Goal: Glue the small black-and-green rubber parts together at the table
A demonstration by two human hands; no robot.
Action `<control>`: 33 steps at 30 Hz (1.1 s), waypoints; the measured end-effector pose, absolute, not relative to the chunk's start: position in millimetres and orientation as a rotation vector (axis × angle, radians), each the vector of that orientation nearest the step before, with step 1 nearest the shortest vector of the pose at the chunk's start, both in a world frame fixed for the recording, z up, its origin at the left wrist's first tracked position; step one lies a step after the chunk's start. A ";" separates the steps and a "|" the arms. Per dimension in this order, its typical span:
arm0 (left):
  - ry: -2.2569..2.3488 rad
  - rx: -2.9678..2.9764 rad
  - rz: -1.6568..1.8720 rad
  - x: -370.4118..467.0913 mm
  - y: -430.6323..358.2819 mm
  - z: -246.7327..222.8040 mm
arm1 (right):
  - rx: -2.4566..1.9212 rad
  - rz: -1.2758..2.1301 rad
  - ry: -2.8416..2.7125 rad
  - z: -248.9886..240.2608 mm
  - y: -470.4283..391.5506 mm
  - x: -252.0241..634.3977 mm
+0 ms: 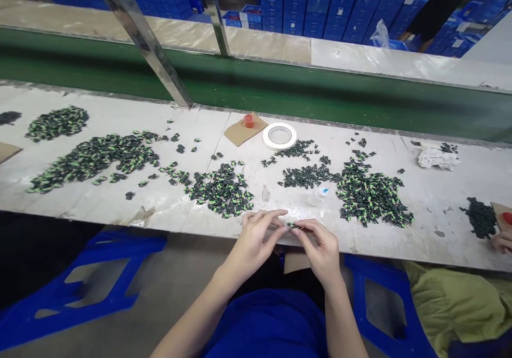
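Note:
Above the table's front edge, my right hand (322, 246) pinches a small black-and-green piece (293, 224) between thumb and fingertips. Facing it from the left is my left hand (258, 235), its index finger and thumb apart and nothing visible between them; the thumb tip is close to the piece. A pile of similar black-and-green pieces (222, 190) lies beyond my left hand, and another such pile (372, 195) to the right. Small plain black parts (306, 176) are heaped between these piles. A clear bottle with a blue tip (319, 195) is just past my right hand.
At the back are a white tape roll (269, 136) and a red-filled cup (248, 120) on cardboard (236, 133). A metal post (148, 43) rises at the left. A white cloth (438, 158) lies at right, near another person's hand (503, 241). Blue stools (116, 262) flank me.

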State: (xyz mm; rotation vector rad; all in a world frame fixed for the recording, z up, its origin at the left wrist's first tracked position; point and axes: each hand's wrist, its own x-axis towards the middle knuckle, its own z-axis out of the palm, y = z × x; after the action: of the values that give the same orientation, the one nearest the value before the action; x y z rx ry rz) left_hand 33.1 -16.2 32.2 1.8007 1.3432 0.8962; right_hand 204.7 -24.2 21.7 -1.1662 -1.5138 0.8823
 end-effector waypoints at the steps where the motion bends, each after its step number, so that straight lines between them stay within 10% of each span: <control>1: 1.364 1.835 0.866 32.0 -16.0 32.4 | -1.202 0.909 -1.448 20.7 -25.6 203.1; 19: 1.379 1.915 0.959 33.4 -18.0 44.1 | -1.355 1.190 -0.954 32.6 -39.0 190.7; 33: 2.017 2.042 0.966 -8.5 12.9 18.3 | -1.663 -0.053 -1.343 8.9 -19.4 248.0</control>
State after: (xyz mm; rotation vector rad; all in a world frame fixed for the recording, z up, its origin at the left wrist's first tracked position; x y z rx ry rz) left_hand -8.5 12.9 18.3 2.0416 2.0172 0.9662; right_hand 248.0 -19.4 8.9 -1.6634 -1.3427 -0.0530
